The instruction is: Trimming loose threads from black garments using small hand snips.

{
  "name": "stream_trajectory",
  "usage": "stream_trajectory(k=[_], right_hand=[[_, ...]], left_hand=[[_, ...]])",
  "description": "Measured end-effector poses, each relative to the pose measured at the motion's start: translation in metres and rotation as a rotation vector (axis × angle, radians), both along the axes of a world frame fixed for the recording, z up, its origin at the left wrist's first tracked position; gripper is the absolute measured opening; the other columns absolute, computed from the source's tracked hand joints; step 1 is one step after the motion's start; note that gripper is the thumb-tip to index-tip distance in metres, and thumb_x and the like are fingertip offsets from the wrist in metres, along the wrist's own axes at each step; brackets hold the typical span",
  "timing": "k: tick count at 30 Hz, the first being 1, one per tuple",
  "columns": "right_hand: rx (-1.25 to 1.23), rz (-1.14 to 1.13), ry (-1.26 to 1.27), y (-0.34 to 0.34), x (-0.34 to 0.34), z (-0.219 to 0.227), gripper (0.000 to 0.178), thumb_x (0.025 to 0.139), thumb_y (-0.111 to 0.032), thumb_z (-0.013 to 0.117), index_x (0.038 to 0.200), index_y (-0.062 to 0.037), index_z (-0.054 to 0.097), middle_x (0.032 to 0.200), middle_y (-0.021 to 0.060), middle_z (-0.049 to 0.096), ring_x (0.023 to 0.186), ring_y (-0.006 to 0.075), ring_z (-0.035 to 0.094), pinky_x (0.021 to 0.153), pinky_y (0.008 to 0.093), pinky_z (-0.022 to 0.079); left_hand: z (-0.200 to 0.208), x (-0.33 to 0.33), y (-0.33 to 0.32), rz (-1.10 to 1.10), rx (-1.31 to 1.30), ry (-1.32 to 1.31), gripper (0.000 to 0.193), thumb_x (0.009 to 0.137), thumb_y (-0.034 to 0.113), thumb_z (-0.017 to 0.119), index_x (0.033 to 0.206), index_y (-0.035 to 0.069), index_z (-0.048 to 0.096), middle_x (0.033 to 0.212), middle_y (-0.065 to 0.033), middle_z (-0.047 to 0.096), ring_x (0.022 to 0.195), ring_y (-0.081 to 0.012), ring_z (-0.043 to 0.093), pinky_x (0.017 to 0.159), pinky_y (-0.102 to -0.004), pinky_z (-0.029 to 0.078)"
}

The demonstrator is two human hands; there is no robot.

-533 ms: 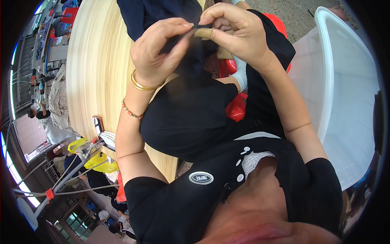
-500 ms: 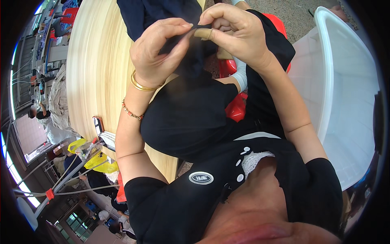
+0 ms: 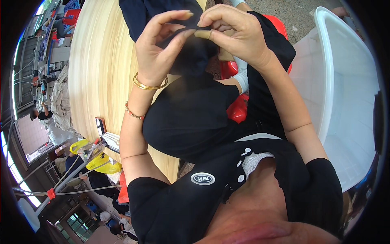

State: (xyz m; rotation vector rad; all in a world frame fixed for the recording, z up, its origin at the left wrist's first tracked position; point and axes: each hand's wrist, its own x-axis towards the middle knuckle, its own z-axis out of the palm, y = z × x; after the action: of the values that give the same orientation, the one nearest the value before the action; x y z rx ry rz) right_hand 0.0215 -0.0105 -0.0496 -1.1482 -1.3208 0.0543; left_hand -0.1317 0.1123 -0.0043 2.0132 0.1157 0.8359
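A dark navy cloth (image 3: 140, 16) lies over the far part of the table and hangs down in front of my lap. My right hand (image 3: 239, 36) pinches its folded edge between thumb and forefinger; a tan wrap covers that thumb's tip. Close beside it, my left hand (image 3: 158, 46) holds the same edge, thumb against the cloth and the other fingers partly behind it. The left forefinger is raised off the cloth. Whether something small sits in the pinch is hidden.
A pale wooden table (image 3: 97, 61) stands at my left, and a large white plastic tub (image 3: 325, 81) at my right. Beyond my lap is a red plastic stool (image 3: 237, 110). Yellow plastic bags (image 3: 103, 164) hang past the table's near end. Other people are in the left background.
My left forefinger has lifted away from the thumb, and the left hand has shifted slightly right. The right hand keeps its pinch in nearly the same place.
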Motion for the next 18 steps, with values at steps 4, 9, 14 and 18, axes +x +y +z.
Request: stream_trajectory(k=[4,9,14,18], right_hand=[[0.261,0.302,0.095,0.015,0.01,0.004,0.011,0.082,0.003,0.071,0.09,0.0,0.064,0.072,-0.0007,0.058,0.06,0.0016,0.053,0.053,0.0157,0.041],[-0.163,0.28,0.26,-0.003,0.008,0.02,0.012,0.083,0.003,0.07,0.092,-0.0007,0.064,0.074,-0.0009,0.06,0.062,0.0011,0.053,0.054,0.0153,0.042],[-0.305,0.433,0.444,-0.005,0.013,0.016,0.014,0.083,0.004,0.069,0.095,-0.0011,0.063,0.076,-0.0017,0.061,0.062,0.0001,0.053,0.054,0.0149,0.042],[-0.267,0.426,0.427,-0.004,0.01,0.016,0.015,0.083,0.005,0.069,0.095,-0.0015,0.062,0.075,-0.0027,0.06,0.062,-0.0006,0.052,0.054,0.0144,0.04]], left_hand=[[-0.002,0.001,0.007,-0.037,0.108,0.026,0.018,0.083,-0.009,0.066,0.1,-0.001,0.068,0.1,-0.0061,0.067,0.089,-0.0115,0.066,0.081,-0.0223,0.053],[-0.004,0.0,0.004,-0.012,0.023,-0.003,0.017,0.079,-0.008,0.07,0.094,-0.001,0.067,0.094,-0.0062,0.069,0.086,-0.0117,0.066,0.079,-0.0225,0.054],[-0.004,0.001,0.006,-0.038,0.105,-0.013,0.017,0.077,-0.008,0.072,0.091,-0.001,0.067,0.093,-0.0061,0.069,0.085,-0.0113,0.066,0.077,-0.0221,0.053],[-0.005,0.0,0.009,-0.036,0.25,-0.079,0.019,0.072,-0.009,0.074,0.087,0.0,0.067,0.09,-0.0075,0.069,0.083,-0.0147,0.067,0.074,-0.0236,0.053]])
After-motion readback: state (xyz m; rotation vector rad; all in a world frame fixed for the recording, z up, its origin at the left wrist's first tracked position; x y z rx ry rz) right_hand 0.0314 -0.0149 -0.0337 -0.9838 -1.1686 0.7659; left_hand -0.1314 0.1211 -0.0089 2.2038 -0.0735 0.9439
